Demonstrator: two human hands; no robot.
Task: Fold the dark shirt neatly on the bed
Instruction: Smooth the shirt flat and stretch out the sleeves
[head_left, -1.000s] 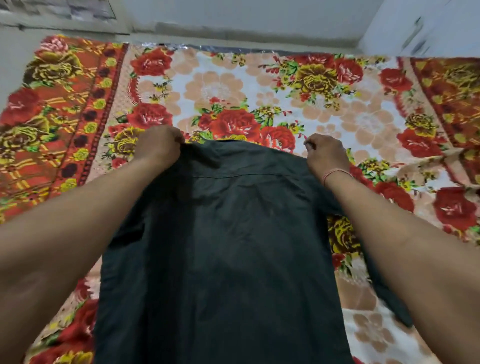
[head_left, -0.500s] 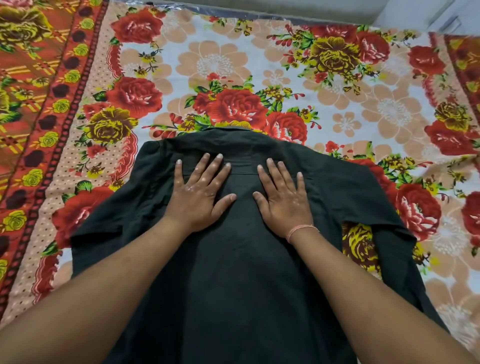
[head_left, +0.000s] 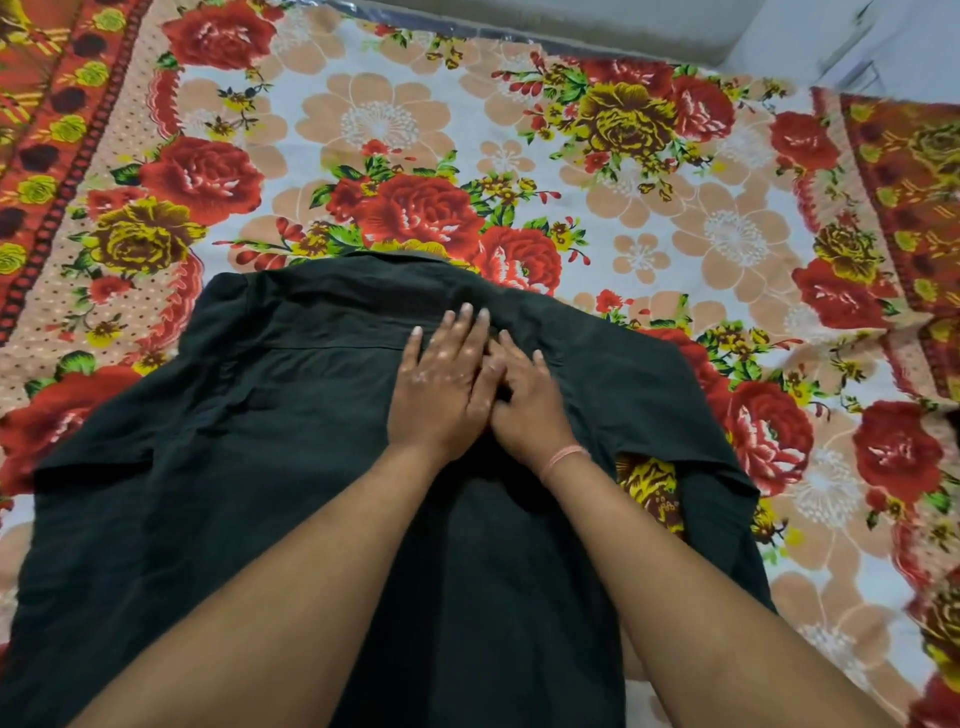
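The dark shirt (head_left: 249, 441) lies spread on the bed, back side up, collar at the far end and both short sleeves out to the sides. My left hand (head_left: 441, 384) lies flat on the upper back just below the collar, fingers straight. My right hand (head_left: 524, 400) rests on the shirt right beside it, partly tucked under the left hand's edge, fingers lying on the cloth. Both forearms cross the shirt's lower part and hide its middle.
The bed carries a floral sheet (head_left: 675, 218) with red and yellow roses, and a patterned orange border (head_left: 47, 119) runs along its left side. A pale wall (head_left: 571, 21) and a white surface at the top right lie beyond the bed's far edge.
A second ago both hands gripped the shirt's shoulders. They let go, pressed flat on the upper back, and have now slid together until they touch at the centre.
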